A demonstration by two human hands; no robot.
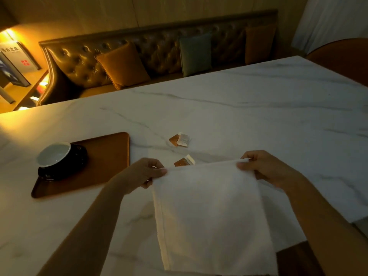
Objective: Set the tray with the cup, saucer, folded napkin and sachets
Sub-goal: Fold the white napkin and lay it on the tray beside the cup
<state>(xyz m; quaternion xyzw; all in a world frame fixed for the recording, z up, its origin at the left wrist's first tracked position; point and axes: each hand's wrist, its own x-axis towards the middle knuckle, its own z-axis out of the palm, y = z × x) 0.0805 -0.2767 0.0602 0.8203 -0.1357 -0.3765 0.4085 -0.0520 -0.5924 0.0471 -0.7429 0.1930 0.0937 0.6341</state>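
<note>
A white cloth napkin (211, 214) hangs unfolded over the near edge of the marble table (258, 108). My left hand (143, 172) pinches its top left corner and my right hand (266, 168) pinches its top right corner, holding the top edge stretched above the table. A brown tray (107, 164) lies at the left with a white cup (53, 154) on a black saucer (71, 166) at its near left corner. Two orange and white sachets (180, 139) lie together beyond the napkin. Another sachet (184, 161) shows just behind the napkin's top edge, partly hidden.
A tufted leather bench (155, 50) with orange, green and brown cushions runs along the table's far side. A lit shelf with books (14, 64) stands at the far left. A brown chair back (342, 54) rises at the right corner.
</note>
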